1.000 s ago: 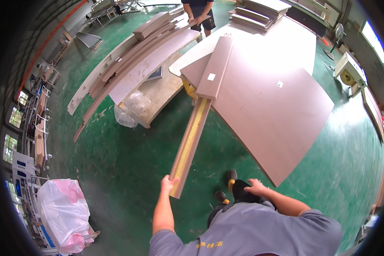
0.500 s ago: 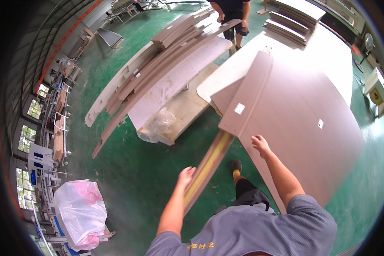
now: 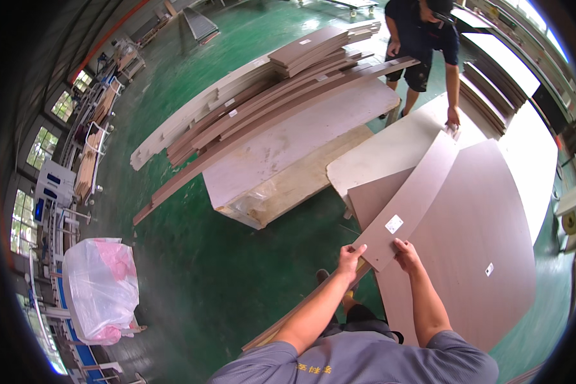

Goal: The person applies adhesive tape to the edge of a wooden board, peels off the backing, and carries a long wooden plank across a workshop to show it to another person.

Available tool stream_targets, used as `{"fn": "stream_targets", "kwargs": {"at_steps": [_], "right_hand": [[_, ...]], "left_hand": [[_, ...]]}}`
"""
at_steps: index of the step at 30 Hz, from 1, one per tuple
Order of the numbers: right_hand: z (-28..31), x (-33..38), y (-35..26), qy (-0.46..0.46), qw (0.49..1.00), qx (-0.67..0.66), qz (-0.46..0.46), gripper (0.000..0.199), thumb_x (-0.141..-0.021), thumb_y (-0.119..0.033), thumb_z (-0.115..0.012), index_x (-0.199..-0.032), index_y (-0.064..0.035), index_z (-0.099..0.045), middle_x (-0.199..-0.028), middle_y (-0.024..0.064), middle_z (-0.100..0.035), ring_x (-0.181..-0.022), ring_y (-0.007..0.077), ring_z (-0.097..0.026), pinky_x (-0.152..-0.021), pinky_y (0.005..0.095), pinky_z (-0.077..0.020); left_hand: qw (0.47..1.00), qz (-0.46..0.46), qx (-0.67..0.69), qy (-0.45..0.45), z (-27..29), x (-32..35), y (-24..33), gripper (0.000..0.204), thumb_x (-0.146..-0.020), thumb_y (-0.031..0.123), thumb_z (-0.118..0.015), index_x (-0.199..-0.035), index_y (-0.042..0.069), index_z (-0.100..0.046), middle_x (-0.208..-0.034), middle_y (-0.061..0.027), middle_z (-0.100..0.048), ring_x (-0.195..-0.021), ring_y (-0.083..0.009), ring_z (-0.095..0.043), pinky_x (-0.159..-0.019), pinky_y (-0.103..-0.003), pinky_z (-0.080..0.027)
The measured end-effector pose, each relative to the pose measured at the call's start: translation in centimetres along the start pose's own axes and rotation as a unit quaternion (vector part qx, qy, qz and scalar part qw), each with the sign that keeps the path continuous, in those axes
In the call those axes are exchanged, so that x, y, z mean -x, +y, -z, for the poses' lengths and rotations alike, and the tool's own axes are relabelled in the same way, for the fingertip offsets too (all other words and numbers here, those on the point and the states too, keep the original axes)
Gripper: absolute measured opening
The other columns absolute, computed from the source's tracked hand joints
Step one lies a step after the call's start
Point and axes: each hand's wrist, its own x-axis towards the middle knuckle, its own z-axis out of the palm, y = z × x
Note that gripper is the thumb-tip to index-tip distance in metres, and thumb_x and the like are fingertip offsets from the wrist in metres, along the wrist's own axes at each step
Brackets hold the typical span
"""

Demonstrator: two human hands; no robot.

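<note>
Lower centre-right, the fingers of the left hand (image 3: 350, 261) and right hand (image 3: 408, 256) grasp the labelled board (image 3: 422, 182) at its near end, above the large brown panel (image 3: 467, 256); its handling looks unfinished. Other boards (image 3: 269, 105) lie stacked upper left.

daylight enters through gridded, pale-framed rectangular windows (image 3: 43, 146) at left; the smooth white tabletop (image 3: 536, 160) at right glares nearly featureless. the long, flat mauve-brown board (image 3: 413, 192) is fairly sharp. the glossy green floor (image 3: 192, 269) darkens centrally; fisheye distortion bends edges toward a black rim.
</note>
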Motion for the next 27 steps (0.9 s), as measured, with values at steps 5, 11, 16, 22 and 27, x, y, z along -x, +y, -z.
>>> {"fn": "stream_targets", "kwargs": {"at_steps": [5, 11, 16, 22, 27], "right_hand": [[-6.1, -0.1, -1.9, -0.008, 0.996, -0.064, 0.056, 0.058, -0.092, -0.031, -0.077, -0.134, 0.0005, -0.054, -0.125, 0.0122, -0.066, -0.113, 0.0255, -0.065, -0.098, 0.0439, -0.0532], [-17.3, -2.6, -4.5, -0.048, 0.996, 0.003, 0.081, 0.055, -0.092, -0.033, -0.078, -0.131, -0.0001, -0.057, -0.119, 0.009, -0.068, -0.107, 0.0205, -0.066, -0.095, 0.0368, -0.0542], [-26.9, -10.5, -11.1, -0.151, 0.95, 0.14, 0.236, 0.072, -0.095, -0.05, -0.07, -0.143, -0.0015, -0.049, -0.142, 0.0158, -0.056, -0.134, 0.026, -0.051, -0.113, 0.0402, -0.0395], [-13.4, -16.3, -8.2, 0.347, 0.623, 0.695, 0.095, 0.089, -0.094, -0.056, -0.062, -0.161, -0.0081, -0.027, -0.17, 0.0213, -0.015, -0.157, 0.0426, -0.009, -0.125, 0.0617, -0.0077], [-4.1, -16.5, -2.5, 0.434, 0.694, 0.567, 0.093, 0.086, -0.098, -0.049, -0.054, -0.163, -0.0036, -0.022, -0.171, 0.02, -0.012, -0.16, 0.034, -0.006, -0.128, 0.0535, -0.0036]], "left_hand": [[0.961, 0.121, 0.244, -0.052, -2.6, 2.2, 7.0, 0.06, -0.084, 0.01, -0.083, -0.136, 0.014, -0.052, -0.123, -0.006, -0.062, -0.115, -0.0245, -0.062, -0.1, -0.045, -0.054], [0.966, 0.038, 0.247, -0.066, 3.5, -0.2, 15.3, 0.074, -0.078, 0.017, -0.086, -0.142, 0.015, -0.05, -0.131, -0.0049, -0.06, -0.121, -0.0252, -0.059, -0.103, -0.045, -0.052], [0.957, -0.077, 0.262, -0.097, 5.0, -7.3, 27.0, 0.078, -0.081, 0.022, -0.084, -0.148, 0.012, -0.045, -0.135, -0.0077, -0.057, -0.124, -0.0257, -0.056, -0.105, -0.044, -0.05], [0.939, -0.197, 0.263, -0.101, 5.6, -21.3, 40.7, 0.069, -0.087, 0.022, -0.079, -0.147, 0.012, -0.047, -0.137, -0.0036, -0.058, -0.124, -0.0212, -0.056, -0.105, -0.039, -0.048], [0.946, -0.222, 0.228, -0.068, 4.6, -31.8, 47.8, 0.055, -0.087, 0.027, -0.08, -0.134, 0.009, -0.059, -0.124, -0.0051, -0.066, -0.112, -0.0209, -0.064, -0.091, -0.039, -0.056]]}}
